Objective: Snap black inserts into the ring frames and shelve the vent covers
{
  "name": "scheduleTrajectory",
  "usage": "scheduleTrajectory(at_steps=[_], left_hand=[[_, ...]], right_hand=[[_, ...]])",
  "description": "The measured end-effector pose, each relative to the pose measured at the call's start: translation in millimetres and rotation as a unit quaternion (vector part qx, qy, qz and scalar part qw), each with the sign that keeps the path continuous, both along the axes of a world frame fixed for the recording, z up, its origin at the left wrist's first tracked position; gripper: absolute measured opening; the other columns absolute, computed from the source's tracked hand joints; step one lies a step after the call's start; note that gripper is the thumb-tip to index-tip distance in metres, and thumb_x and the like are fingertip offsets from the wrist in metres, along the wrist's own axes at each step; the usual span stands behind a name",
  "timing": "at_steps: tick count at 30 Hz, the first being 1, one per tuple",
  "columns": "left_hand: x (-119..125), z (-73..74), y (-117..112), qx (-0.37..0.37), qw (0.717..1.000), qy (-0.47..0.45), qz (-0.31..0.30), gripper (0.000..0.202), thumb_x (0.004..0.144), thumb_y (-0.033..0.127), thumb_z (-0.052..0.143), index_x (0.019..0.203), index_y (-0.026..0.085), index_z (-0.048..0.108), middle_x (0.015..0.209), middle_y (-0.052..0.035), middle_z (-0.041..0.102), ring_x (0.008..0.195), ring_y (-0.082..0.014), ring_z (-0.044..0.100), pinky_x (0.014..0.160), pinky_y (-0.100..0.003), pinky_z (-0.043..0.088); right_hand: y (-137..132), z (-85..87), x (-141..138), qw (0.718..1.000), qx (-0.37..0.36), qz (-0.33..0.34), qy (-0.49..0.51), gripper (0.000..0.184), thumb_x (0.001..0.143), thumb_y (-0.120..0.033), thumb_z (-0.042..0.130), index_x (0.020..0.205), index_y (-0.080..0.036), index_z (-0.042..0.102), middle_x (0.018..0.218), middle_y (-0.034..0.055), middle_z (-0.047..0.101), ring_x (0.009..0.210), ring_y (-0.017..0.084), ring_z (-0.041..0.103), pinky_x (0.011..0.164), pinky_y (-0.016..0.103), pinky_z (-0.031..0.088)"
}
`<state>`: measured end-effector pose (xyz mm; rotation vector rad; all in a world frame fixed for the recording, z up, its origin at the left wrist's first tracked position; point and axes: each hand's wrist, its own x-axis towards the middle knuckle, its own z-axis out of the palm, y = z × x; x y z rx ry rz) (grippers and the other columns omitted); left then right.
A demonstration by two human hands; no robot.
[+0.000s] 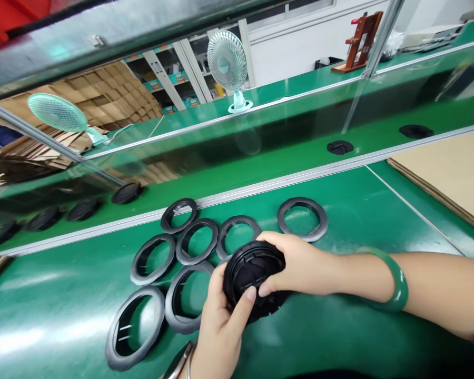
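Both of my hands grip a round black plastic part (253, 268) above the green table, tilted toward me. My left hand (225, 321) wraps its lower left side, thumb pressed on the inner face. From the right, my right hand (296, 260) holds the rim, its thumb also on the inside. Another dark toothed edge (274, 308) shows just beneath the part; I cannot tell if it belongs to it. Several grey-black rings lie to the left and behind, among them a large ring (136, 329) and a ring (189, 297) close to my left hand.
One ring (322, 218) lies apart behind my right hand. Past a metal rail (237, 190), a green conveyor belt (237, 168) carries several black discs, including one disc (339, 147). Cardboard sheets (450, 173) lie at right. Two fans stand beyond, one a desk fan (227, 60).
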<state>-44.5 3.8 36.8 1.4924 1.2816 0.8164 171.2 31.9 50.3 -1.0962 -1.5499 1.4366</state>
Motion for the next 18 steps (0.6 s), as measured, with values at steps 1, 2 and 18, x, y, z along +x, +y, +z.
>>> scheduleTrajectory(at_steps=[1,2,18], left_hand=[[-0.3,0.9,-0.9,0.002,1.000,-0.002,-0.004,0.044,0.093,0.045,0.060,0.130,0.026,0.047,0.126,-0.0074,0.060,0.113,-0.0227,0.061,0.096,-0.032,0.053],[-0.6,1.9,-1.7,0.006,1.000,-0.003,-0.008,0.043,0.094,0.044,0.060,0.130,0.026,0.048,0.126,-0.0071,0.061,0.113,-0.0229,0.061,0.096,-0.033,0.053],[-1.2,-1.4,0.0,0.025,0.999,0.024,-0.028,0.042,0.096,0.035,0.059,0.134,0.030,0.042,0.128,-0.0061,0.061,0.117,-0.0227,0.060,0.098,-0.035,0.051]], right_hand=[[-1.4,0.6,-0.7,1.000,-0.004,-0.005,0.004,0.052,0.065,-0.010,0.091,0.108,-0.021,0.063,0.099,-0.0034,0.068,0.091,0.021,0.065,0.075,0.028,0.050],[-2.6,1.3,-1.5,1.000,-0.007,-0.007,0.005,0.050,0.066,-0.010,0.090,0.107,-0.021,0.064,0.099,-0.0033,0.068,0.092,0.021,0.065,0.075,0.028,0.051],[-4.9,-3.8,-10.1,0.998,0.024,-0.052,-0.018,0.029,0.070,-0.007,0.080,0.090,-0.018,0.062,0.084,-0.0031,0.065,0.078,0.018,0.062,0.065,0.025,0.047]])
